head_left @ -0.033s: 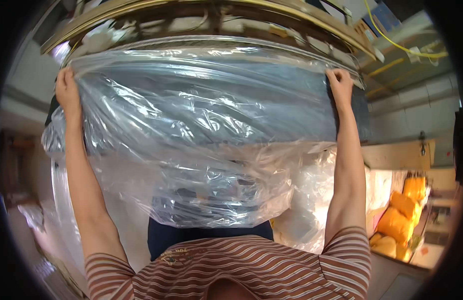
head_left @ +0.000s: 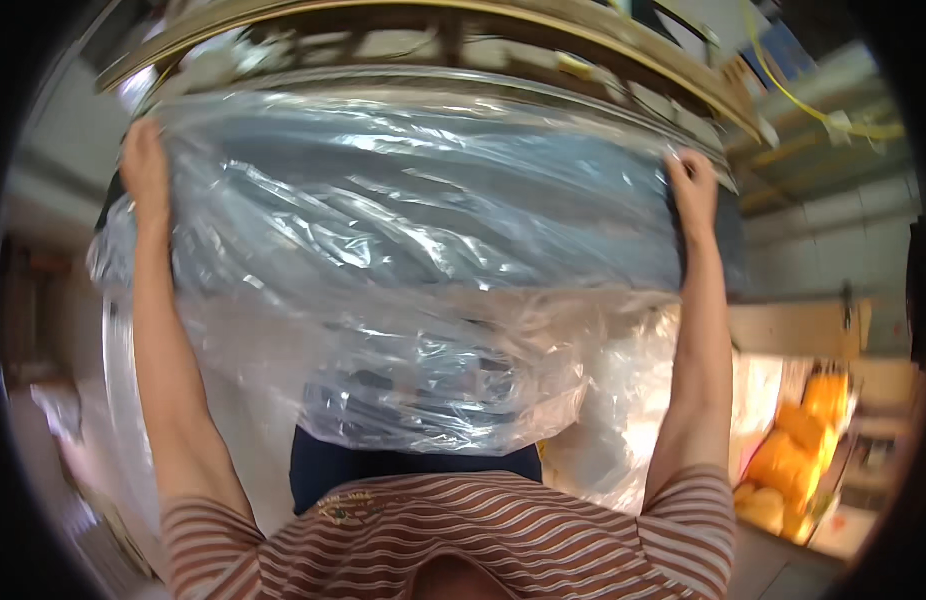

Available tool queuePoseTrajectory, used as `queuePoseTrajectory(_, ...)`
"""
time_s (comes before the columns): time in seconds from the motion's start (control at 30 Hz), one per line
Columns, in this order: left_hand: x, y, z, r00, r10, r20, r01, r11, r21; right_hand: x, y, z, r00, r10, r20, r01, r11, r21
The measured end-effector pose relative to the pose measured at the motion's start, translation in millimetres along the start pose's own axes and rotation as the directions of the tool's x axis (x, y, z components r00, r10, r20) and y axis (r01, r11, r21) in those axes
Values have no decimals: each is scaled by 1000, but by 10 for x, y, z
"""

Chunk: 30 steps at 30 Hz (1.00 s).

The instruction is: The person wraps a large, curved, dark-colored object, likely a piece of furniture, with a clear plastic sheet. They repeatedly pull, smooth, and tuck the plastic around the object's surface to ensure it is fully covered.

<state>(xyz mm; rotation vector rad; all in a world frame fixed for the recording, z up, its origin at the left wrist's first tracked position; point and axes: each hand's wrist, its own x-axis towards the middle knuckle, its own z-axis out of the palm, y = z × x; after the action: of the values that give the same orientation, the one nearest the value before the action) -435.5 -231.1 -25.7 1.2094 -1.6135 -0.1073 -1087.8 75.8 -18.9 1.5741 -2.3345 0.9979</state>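
A wide sheet of clear plastic film (head_left: 433, 220) stretches between my hands over a dark blue-grey flat surface (head_left: 718, 240). Its near part hangs in shiny wrinkles down to my waist. At the far left corner, my left hand (head_left: 146, 165) is closed on the film's edge, with its fingers slightly blurred. Across at the far right, my right hand (head_left: 695, 185) pinches the same film between thumb and fingers. Both arms reach forward, spread wide apart.
Beyond the film runs a curved-looking wooden rail (head_left: 433, 8), with pale bits lying behind it. Orange bags (head_left: 793, 445) are piled at the lower right, near a wooden board (head_left: 793, 328). A yellow hose or cable (head_left: 768, 75) hangs at the upper right.
The whole view has tilted slightly, so both hands appear a little further right. Folds in the film have shifted, and both hands keep their hold.
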Motion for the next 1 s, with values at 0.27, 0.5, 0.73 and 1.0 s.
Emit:
queuePoseTrajectory(0.27, -834, 1349, 807, 873, 300, 386, -231, 949, -214, -672, 682, -1345, 972, -50, -231, -102, 793, -601)
queuePoseTrajectory(0.5, -1062, 1969, 1334, 877, 219, 428, -105, 956, -273, -1129, -2488, -190, 890, -383, 247, 322, 912, 255)
queuePoseTrajectory(0.73, -1307, 1663, -301, 897, 434, 86, -406, 885, -228, -1293, -1823, 7, 818, -271, 508, 418, 886, -201)
queuePoseTrajectory(1.0, -1687, -1241, -2403, 881, -470, -50, 473, 879, 59, -932, -982, 48, 872, -223, 436, 341, 916, -213)
